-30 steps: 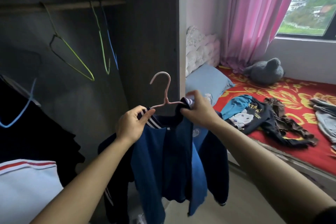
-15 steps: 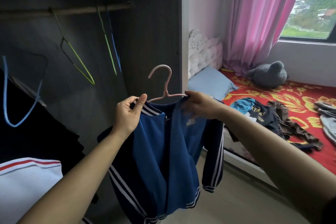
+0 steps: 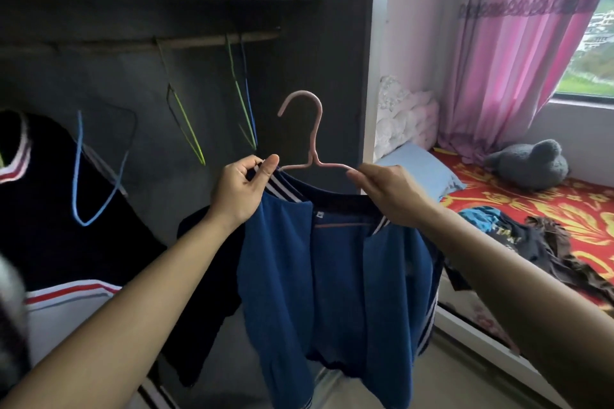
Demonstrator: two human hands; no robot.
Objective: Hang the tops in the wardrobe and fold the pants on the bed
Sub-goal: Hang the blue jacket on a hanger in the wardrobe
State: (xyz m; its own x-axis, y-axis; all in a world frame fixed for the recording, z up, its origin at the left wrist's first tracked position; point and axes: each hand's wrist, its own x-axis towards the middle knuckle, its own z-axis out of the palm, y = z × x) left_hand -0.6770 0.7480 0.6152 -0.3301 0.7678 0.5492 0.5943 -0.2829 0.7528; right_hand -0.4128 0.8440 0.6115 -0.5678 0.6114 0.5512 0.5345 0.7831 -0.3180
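While a dark top (image 3: 50, 209) hangs in the wardrobe (image 3: 335, 43) to its left, the left hand (image 3: 242, 191) pinches the striped collar of a blue jacket (image 3: 332, 276) draped below both hands; the right hand (image 3: 393, 197) grips the far end of its pink hanger (image 3: 312, 143), the bed (image 3: 584, 209) beyond.

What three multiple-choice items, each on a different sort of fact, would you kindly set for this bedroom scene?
1. The grey plush toy lies: A on the bed; B in a drawer; C on a chair.
2. The hanger carrying the blue jacket is: A green; B pink; C blue.
3. The hanger's hook and the rail: A hooked on; B hook above; C apart, hook below.
Key: 1 A, it rests on the red bedding; 2 B, its hook is pink; 3 C, left hand and right hand hold it under the rail.
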